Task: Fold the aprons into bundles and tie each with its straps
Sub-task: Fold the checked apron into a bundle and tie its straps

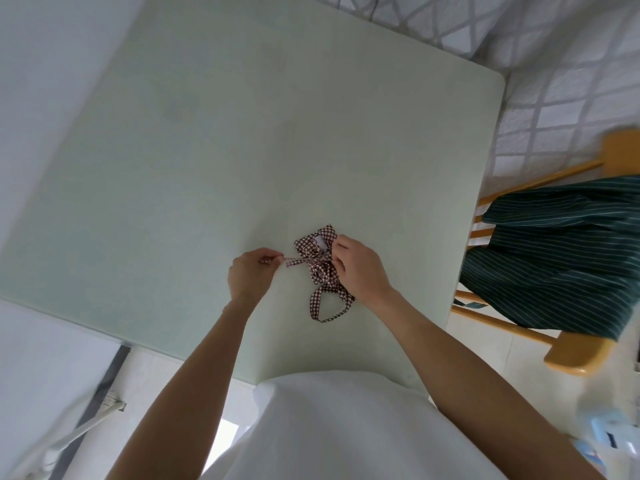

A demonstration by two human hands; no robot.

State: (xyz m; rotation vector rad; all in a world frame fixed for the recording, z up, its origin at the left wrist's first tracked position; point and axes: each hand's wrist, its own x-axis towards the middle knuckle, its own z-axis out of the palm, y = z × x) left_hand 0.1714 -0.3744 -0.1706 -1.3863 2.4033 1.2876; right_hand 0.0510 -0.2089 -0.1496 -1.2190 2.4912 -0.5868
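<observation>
A small red-and-white checked apron bundle [317,251] lies on the pale green table [214,140], near its front right part. A checked strap runs across its middle and is pulled tight to both sides. My left hand [251,273] pinches the left strap end just left of the bundle. My right hand [360,268] pinches the other strap end at the bundle's right side and covers that edge. A loose strap loop [327,304] trails toward me from the bundle. A dark green striped apron [554,251] is draped over a chair to the right.
The wooden chair [575,355] stands close against the table's right edge. A white wall runs along the left. A white pipe [79,431] crosses the floor at lower left. My white shirt fills the bottom middle.
</observation>
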